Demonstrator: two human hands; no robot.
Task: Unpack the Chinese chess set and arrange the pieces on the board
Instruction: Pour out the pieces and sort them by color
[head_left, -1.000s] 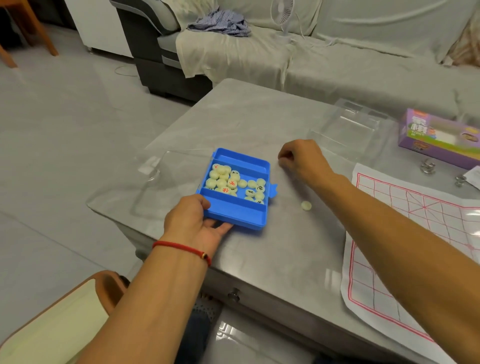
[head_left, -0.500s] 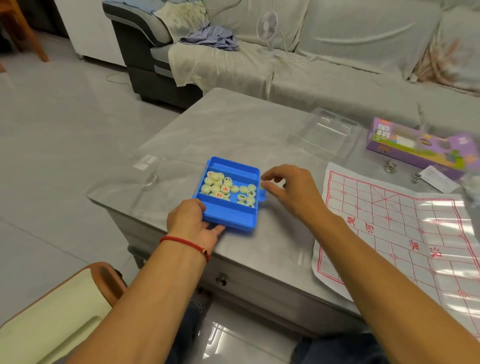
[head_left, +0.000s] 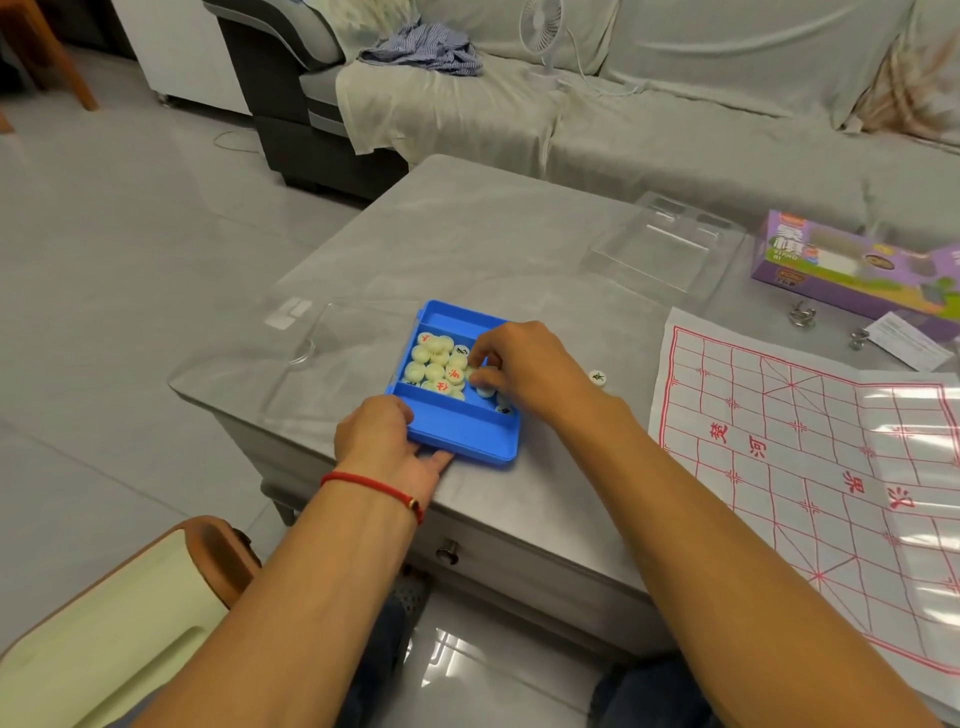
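Nearest the camera, the left hand (head_left: 382, 441) (a red string bracelet (head_left: 375, 487) on its wrist) grips the near-left corner of the blue tray (head_left: 457, 431), thumb on the rim and fingers curled under the edge. The tray sits on the grey tabletop (head_left: 467, 239) close to its near edge, at about 11 o'clock from the paper board (head_left: 810, 467), which lies flat to the right with red grid lines and characters. Over the tray's middle compartment the right hand (head_left: 524, 371) reaches in with fingers curled, pinching a pale round piece (head_left: 485, 389) at its fingertips. A cluster of pale pieces (head_left: 434, 366) with red and dark characters fills that compartment at 9 o'clock from the right hand. One loose piece (head_left: 597, 378) rests on the tabletop just at 3 o'clock of that hand, between tray and board. Farther back lie a clear plastic lid (head_left: 660, 249) and, at 2 o'clock, a purple box (head_left: 852, 265)
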